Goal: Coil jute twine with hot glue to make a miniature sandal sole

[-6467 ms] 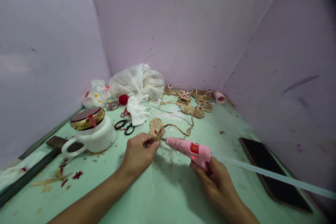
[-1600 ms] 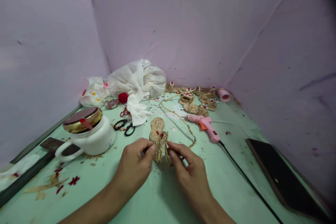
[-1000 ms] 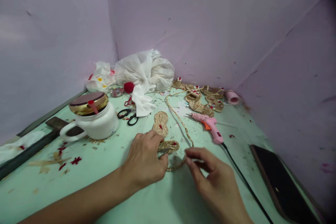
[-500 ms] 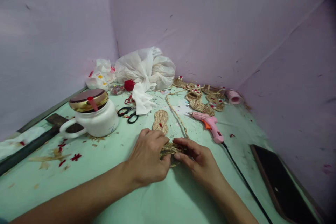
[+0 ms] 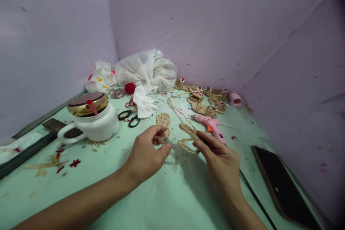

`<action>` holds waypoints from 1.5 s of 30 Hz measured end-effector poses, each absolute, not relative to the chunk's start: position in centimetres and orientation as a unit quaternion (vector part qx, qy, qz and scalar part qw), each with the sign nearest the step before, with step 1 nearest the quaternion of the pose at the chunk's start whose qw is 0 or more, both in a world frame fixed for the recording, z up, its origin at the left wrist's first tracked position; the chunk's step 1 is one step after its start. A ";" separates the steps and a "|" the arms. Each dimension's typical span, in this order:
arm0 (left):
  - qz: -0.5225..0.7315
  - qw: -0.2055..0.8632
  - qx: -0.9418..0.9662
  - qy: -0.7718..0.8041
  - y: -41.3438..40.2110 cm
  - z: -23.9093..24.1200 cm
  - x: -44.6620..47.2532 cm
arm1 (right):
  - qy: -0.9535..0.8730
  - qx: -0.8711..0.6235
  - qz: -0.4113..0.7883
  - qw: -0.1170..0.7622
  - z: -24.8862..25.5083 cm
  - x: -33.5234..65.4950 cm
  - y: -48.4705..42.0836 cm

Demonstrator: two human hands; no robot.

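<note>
Between thumb and fingers, my right hand (image 5: 219, 156) pinches a small coiled piece of braided straw cord (image 5: 190, 133). One strand of it loops out to the left, and a length of cord (image 5: 176, 107) runs back across the table. My left hand (image 5: 151, 151) is apart from that piece, its thumb and fingers spread with nothing between them. Just beyond the left fingers lies a finished-looking sole-shaped straw piece (image 5: 163, 119), partly covered by them. Past my right hand rests a pink glue gun (image 5: 208, 123), its grip end partly hidden by the fingers.
A white mug (image 5: 101, 125) with a gold-rimmed lid stands left, beside a hammer (image 5: 29, 154). Black scissors (image 5: 134, 121), a white cloth (image 5: 144, 102) and a plastic bag (image 5: 148, 70) lie behind. Beaded straw pieces (image 5: 202, 106) are near the wall. A phone (image 5: 280, 183) lies right.
My left hand has let go of the straw cord piece and opened, moving slightly left. My right hand has lifted and turned the piece, and a loop of strand now hangs out.
</note>
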State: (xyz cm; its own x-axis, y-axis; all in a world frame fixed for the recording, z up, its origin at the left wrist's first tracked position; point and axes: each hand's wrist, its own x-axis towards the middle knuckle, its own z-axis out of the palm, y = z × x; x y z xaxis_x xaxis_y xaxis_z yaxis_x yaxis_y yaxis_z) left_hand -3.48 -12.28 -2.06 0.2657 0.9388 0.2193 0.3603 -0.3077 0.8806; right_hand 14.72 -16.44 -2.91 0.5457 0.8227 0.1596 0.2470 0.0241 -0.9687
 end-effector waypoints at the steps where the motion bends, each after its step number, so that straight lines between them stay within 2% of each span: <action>1: 0.372 0.408 0.699 0.455 -12.3 -2.0 -3.3 | -0.380 -0.655 0.237 0.608 -2.5 14.7 -16.5; 3: 0.340 0.441 0.719 0.416 -12.3 -1.8 -2.5 | -0.351 -0.644 0.212 0.646 -1.9 14.2 -16.9; 8: 0.330 0.408 0.815 0.247 -12.3 -0.9 0.9 | -0.400 -0.603 0.125 0.679 -0.6 12.8 -17.9; 11: 0.254 0.478 0.819 0.189 -11.6 -0.3 1.4 | -0.508 -0.565 -0.028 0.650 0.3 13.7 -18.2; 14: 0.212 0.504 0.812 0.203 -10.8 0.3 -0.6 | -0.594 -0.542 -0.145 0.577 0.6 15.9 -18.1; 18: 0.201 0.541 0.795 0.190 -11.0 0.4 -2.9 | -0.573 -0.580 -0.107 0.569 -0.8 17.4 -18.2; 22: 0.269 0.752 0.566 0.203 -13.3 -1.0 -0.4 | -0.545 -0.597 -0.085 0.583 -2.0 16.3 -18.4; 25: 0.237 0.805 0.523 0.149 -14.2 -1.3 1.7 | -0.574 -0.573 -0.129 0.571 -1.6 16.2 -18.6; 27: 0.130 0.749 0.607 0.233 -13.8 -0.6 1.7 | -0.584 -0.567 -0.182 0.551 -1.1 16.9 -18.6; 28: 0.115 0.678 0.664 0.295 -13.3 0.0 1.1 | -0.583 -0.569 -0.208 0.541 -0.9 17.4 -18.7; 30: 0.134 0.418 0.813 0.382 -11.9 1.5 -0.8 | -0.579 -0.584 -0.216 0.526 -0.8 18.2 -18.8; 33: 0.119 -0.013 0.881 0.458 -9.5 3.8 -4.3 | -0.565 -0.618 -0.089 0.539 -1.5 18.4 -19.3; 35: 0.072 -0.152 0.882 0.439 -8.4 4.6 -6.0 | -0.530 -0.640 0.042 0.554 -2.4 17.8 -19.7; 37: 0.065 -0.188 0.891 0.409 -8.6 4.7 -6.7 | -0.492 -0.653 0.145 0.557 -3.3 16.9 -20.1; 39: 0.124 -0.180 0.907 0.360 -10.0 4.3 -6.1 | -0.478 -0.656 0.198 0.550 -4.1 16.1 -20.5; 42: 0.263 -0.105 0.907 0.311 -13.0 2.6 -3.6 | -0.501 -0.649 0.207 0.534 -4.8 15.5 -20.9; 45: 0.298 -0.038 0.928 0.220 -14.7 -0.1 -1.2 | -0.526 -0.642 0.194 0.522 -5.2 15.5 -21.3</action>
State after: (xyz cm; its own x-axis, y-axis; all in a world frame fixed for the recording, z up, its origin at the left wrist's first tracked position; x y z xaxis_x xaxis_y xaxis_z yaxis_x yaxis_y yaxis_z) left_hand -1.24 -14.73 -0.06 0.7252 0.3861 0.5701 0.4312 -0.9002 0.0611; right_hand 15.53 -21.31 -5.18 0.3713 0.8786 0.3004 0.4731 0.0994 -0.8754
